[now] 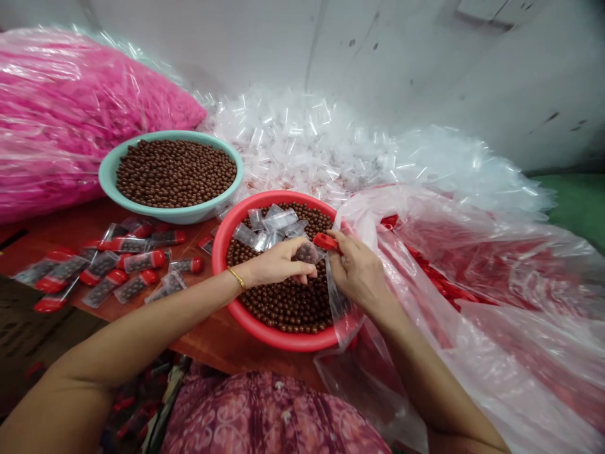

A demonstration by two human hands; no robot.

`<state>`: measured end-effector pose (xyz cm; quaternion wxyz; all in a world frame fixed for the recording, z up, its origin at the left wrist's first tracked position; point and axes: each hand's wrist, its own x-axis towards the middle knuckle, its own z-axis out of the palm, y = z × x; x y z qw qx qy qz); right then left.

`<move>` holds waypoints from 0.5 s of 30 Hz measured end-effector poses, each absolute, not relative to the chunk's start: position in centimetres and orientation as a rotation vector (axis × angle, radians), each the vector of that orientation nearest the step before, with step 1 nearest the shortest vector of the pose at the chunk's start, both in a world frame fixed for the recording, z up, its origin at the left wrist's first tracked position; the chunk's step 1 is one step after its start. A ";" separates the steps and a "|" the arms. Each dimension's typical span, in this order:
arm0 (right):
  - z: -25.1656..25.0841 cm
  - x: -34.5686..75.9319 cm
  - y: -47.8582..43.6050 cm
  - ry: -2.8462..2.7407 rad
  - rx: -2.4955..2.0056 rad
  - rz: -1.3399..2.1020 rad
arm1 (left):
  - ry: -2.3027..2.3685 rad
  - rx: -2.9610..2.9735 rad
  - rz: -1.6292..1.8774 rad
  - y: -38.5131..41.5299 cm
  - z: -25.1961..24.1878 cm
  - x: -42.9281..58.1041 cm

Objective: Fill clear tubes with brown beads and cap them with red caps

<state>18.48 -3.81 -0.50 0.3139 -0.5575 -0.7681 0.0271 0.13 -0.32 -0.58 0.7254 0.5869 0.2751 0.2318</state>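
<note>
A red bowl (222,249) full of small brown balls (288,302) stands in front of me, with several empty clear packets (271,227) lying on the balls. My left hand (278,265) is closed on a small clear packet (307,253) holding brown balls, above the bowl. My right hand (357,271) pinches a red clip (325,241) at that packet's end. A gold bangle (236,277) sits on my left wrist.
A teal bowl (108,173) of brown balls stands at the back left. Several filled packets with red clips (118,265) lie on the red table (208,343). A pink bag (70,120), a heap of clear packets (331,145) and a bag of red clips (472,277) surround the bowls.
</note>
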 end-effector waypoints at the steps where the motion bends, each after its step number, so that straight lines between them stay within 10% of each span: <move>1: -0.3 18.5 -3.9 -2.073 -1.469 -0.010 | 0.610 1.296 0.509 -0.3 -0.6 0.1; 15: -0.3 17.2 -4.4 -1.898 -1.332 0.576 | 0.655 1.410 0.554 -0.3 -0.6 0.2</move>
